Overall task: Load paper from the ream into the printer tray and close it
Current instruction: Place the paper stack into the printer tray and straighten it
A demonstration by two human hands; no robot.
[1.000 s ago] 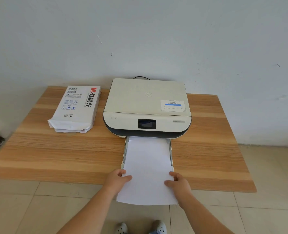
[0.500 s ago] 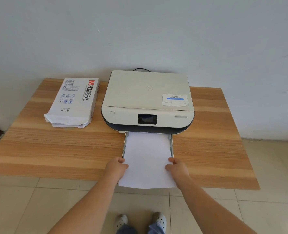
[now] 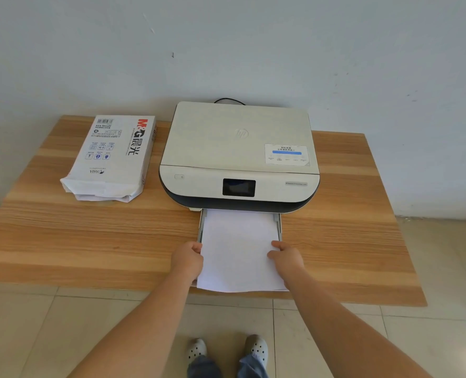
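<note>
Wooden tabletop [image 3: 62, 241] against a pale wall is filling our view as we are standing at its near edge, shoes showing on the tiled floor below. We are holding a stack of white paper [image 3: 240, 252] by its two long edges: our left hand [image 3: 187, 259] is curled around the left edge and our right hand [image 3: 287, 257] is pinching the right edge, thumbs on top, fingers tucked out of sight beneath. Both hands are closed on the sheets. Just beyond our grip, the far half of the stack is lying inside the pulled-out printer tray [image 3: 280, 227], between its side rails; behind our grip, the near end is overhanging the table edge. Holding both sides at once is probably keeping the sheets square so they are feeding straight between the rails. Past the tray, the printer [image 3: 240, 148] is sitting with its dark screen facing us. Well off to the left of our left hand, the opened ream [image 3: 114, 156] is resting flat. We judge the paper is only partly seated and the tray not yet closed.
</note>
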